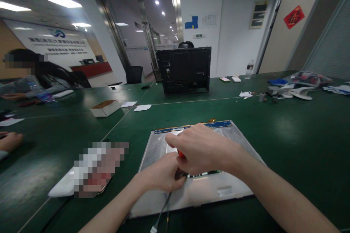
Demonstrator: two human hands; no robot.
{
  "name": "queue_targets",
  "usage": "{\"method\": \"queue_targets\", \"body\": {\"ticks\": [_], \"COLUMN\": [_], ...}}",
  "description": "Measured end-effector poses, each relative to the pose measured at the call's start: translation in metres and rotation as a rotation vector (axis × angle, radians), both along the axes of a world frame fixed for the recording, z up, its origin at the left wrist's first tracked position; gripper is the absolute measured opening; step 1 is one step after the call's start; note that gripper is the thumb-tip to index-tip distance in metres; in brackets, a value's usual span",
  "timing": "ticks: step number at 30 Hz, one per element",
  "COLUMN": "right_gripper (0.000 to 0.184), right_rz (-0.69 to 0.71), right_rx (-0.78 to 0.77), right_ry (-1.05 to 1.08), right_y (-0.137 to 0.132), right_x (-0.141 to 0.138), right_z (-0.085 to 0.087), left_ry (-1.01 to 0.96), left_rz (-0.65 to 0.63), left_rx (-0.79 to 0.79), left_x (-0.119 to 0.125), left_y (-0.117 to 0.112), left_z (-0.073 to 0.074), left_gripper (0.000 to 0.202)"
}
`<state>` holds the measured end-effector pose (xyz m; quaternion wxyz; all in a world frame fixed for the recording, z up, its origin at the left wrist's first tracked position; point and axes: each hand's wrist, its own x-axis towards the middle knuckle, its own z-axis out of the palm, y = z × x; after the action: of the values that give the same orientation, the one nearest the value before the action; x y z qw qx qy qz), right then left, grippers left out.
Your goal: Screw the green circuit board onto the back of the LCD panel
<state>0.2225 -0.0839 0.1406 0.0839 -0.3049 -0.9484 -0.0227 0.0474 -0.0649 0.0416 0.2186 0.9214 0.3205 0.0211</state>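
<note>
A flat silvery display panel (202,194) lies back side up on the green table. A blue circuit strip (222,124) runs along its far edge. My right hand (203,147) is closed over the panel's middle around a red-handled screwdriver (181,154); only a bit of red shows and the tip is hidden. Just below it my left hand (161,173) has its fingers curled together by a green circuit board (210,173), mostly covered. What they pinch is hidden. A dark cable (166,205) runs from under the left fingers to a white plug (153,229) at the near edge.
Left of the panel lies a white flat object (61,185), partly blurred out. Beyond are a small open box (105,109), paper pieces (142,107) and a black monitor back (184,69). A bottle (249,69) and loose parts (279,91) stand right. Another person's hand (11,141) rests left.
</note>
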Motion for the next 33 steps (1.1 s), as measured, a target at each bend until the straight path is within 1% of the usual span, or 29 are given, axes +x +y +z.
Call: {"method": "queue_targets", "body": {"ticks": [2, 4, 6, 9, 12, 15, 18, 22, 24, 28, 31, 33], "right_gripper": [0.031, 0.031, 0.029, 0.023, 0.024, 0.027, 0.026, 0.02, 0.018, 0.024, 0.025, 0.023], "right_rz": [0.022, 0.012, -0.016, -0.044, -0.016, 0.023, 0.007, -0.052, -0.041, 0.018, -0.007, -0.032], "right_rx": [-0.013, -0.017, -0.004, 0.022, 0.038, 0.043, 0.039, 0.046, 0.043, 0.019, 0.028, 0.031], "right_ry": [-0.003, 0.0, 0.006, 0.007, 0.006, 0.016, 0.031, 0.01, 0.016, 0.023, 0.02, 0.015], "right_y": [-0.0005, -0.0006, -0.0004, 0.0, -0.0003, -0.0008, -0.0004, 0.0004, 0.0004, 0.0005, 0.0005, 0.0002], "right_x": [-0.0001, -0.0003, -0.0008, -0.0015, -0.0015, -0.0013, -0.002, -0.0032, -0.003, -0.0019, -0.002, -0.0024], "right_z": [0.0007, 0.0008, 0.0003, -0.0009, -0.0016, -0.0019, -0.0019, -0.0014, -0.0011, -0.001, -0.0014, -0.0015], "left_ry": [-0.004, 0.022, 0.061, 0.07, 0.046, 0.022, 0.032, 0.06, 0.048, 0.002, 0.03, 0.045], "left_rz": [0.005, 0.003, -0.004, -0.013, -0.018, -0.007, -0.008, -0.01, -0.008, -0.006, -0.012, -0.017], "left_rx": [0.009, 0.021, 0.029, 0.011, 0.009, 0.038, 0.056, 0.015, 0.015, 0.067, 0.065, 0.044], "left_x": [0.0002, 0.0004, 0.0009, 0.0021, 0.0029, 0.0028, 0.0022, 0.0025, 0.0032, 0.0038, 0.0026, 0.0021], "left_y": [0.0001, 0.0, -0.0003, -0.0002, 0.0008, 0.0012, 0.0003, -0.0009, -0.0008, -0.0006, -0.0008, -0.0007], "left_z": [0.0003, 0.0015, 0.0034, 0.0059, 0.0063, 0.0052, 0.0048, 0.0054, 0.0056, 0.0058, 0.0059, 0.0055], "left_gripper": [0.009, 0.011, 0.012, 0.006, 0.007, 0.011, 0.015, 0.008, 0.006, 0.008, 0.009, 0.007]}}
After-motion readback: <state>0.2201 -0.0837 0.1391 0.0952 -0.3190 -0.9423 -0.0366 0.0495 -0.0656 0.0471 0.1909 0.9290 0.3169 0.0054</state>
